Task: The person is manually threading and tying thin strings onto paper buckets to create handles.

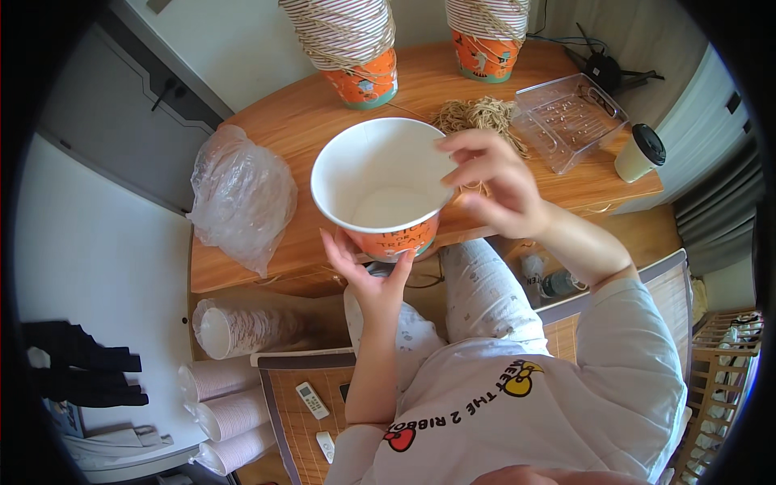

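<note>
A paper bucket (380,174), white inside and orange with printed lettering outside, is tilted so its mouth faces up toward me. My left hand (368,271) grips it from below, thumb and fingers spread around its lower wall. Beside the right side of the rim is my right hand (501,182), slightly blurred, its fingers curved and apart. Nothing shows between those fingers, though whether a fingertip touches the rim cannot be made out. Just behind that hand, a heap of tan twisted cords (478,117) lies on the wooden table (279,101).
Two tall stacks of orange-and-white buckets (364,77) (485,56) wound with cords stand at the back. A clear plastic tray (570,121), a lidded cup (641,153) and a crumpled plastic bag (242,194) share the table. Wrapped cup stacks (234,416) lie lower left.
</note>
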`<action>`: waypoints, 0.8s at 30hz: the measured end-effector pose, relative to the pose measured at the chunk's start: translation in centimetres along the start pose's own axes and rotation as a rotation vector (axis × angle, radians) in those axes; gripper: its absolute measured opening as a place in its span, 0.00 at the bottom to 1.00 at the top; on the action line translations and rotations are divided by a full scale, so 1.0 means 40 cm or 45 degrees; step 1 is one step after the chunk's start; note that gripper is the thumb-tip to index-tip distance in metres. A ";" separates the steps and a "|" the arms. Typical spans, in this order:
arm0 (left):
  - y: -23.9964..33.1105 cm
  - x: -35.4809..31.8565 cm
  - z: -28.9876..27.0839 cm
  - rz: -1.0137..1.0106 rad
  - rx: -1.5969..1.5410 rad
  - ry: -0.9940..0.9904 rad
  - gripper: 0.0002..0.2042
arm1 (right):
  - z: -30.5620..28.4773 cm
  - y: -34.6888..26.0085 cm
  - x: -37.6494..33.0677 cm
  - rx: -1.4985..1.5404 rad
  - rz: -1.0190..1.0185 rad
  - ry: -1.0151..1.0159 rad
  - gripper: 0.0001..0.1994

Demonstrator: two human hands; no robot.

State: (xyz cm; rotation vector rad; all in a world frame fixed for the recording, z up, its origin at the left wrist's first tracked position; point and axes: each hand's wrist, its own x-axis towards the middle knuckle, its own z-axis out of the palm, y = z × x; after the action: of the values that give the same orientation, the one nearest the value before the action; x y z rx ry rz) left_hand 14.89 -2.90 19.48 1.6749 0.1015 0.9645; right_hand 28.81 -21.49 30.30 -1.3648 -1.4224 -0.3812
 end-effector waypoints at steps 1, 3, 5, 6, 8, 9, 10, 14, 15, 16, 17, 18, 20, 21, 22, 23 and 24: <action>-0.006 0.004 0.002 0.063 0.048 -0.021 0.58 | -0.010 0.007 -0.026 -0.047 0.106 0.116 0.09; -0.015 0.004 0.007 0.121 0.097 -0.045 0.57 | -0.043 0.027 -0.089 -0.381 0.261 0.178 0.10; -0.022 -0.003 0.006 0.066 0.067 -0.055 0.55 | -0.065 0.028 -0.149 -0.572 0.340 0.093 0.10; -0.026 -0.005 0.010 0.062 0.066 -0.060 0.55 | -0.066 0.020 -0.178 -0.775 0.415 -0.050 0.11; -0.033 -0.012 0.017 0.053 0.068 -0.041 0.54 | -0.058 0.016 -0.219 -1.004 0.508 -0.222 0.13; -0.038 -0.015 0.018 0.049 0.068 -0.047 0.54 | -0.055 0.014 -0.232 -1.004 0.516 -0.222 0.13; -0.044 -0.018 0.017 0.067 0.080 -0.039 0.54 | -0.051 0.012 -0.241 -1.047 0.499 -0.239 0.14; -0.062 -0.024 0.012 0.083 0.125 -0.023 0.54 | -0.047 0.012 -0.254 -1.124 0.485 -0.308 0.16; -0.065 -0.027 0.010 0.079 0.131 -0.020 0.54 | -0.047 0.010 -0.255 -1.117 0.485 -0.312 0.16; -0.069 -0.030 0.008 0.055 0.121 -0.028 0.54 | -0.047 0.008 -0.257 -1.100 0.495 -0.308 0.17; -0.074 -0.033 0.006 0.031 0.111 -0.035 0.55 | -0.048 0.005 -0.258 -1.084 0.504 -0.305 0.17; -0.079 -0.036 0.002 0.026 0.117 -0.027 0.55 | -0.050 0.003 -0.263 -1.076 0.501 -0.311 0.17; -0.087 -0.040 -0.006 0.007 0.237 -0.057 0.55 | -0.058 -0.003 -0.277 -0.977 0.492 -0.337 0.18; -0.089 -0.041 -0.007 0.002 0.242 -0.050 0.55 | -0.057 -0.002 -0.288 -0.969 0.490 -0.343 0.18; -0.091 -0.041 -0.006 -0.012 0.212 -0.047 0.55 | -0.053 0.003 -0.302 -0.958 0.450 -0.286 0.16; -0.093 -0.043 -0.005 -0.026 0.180 -0.047 0.56 | -0.051 0.006 -0.313 -0.948 0.413 -0.227 0.14; -0.096 -0.046 -0.010 -0.029 0.183 -0.045 0.56 | -0.053 0.010 -0.320 -0.944 0.413 -0.230 0.14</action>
State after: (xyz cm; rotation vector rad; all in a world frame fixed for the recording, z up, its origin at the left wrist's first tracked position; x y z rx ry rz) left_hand 14.98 -2.21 15.26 1.8176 0.1695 0.9283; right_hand 27.11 -29.65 20.37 -2.2412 -1.2096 -0.6147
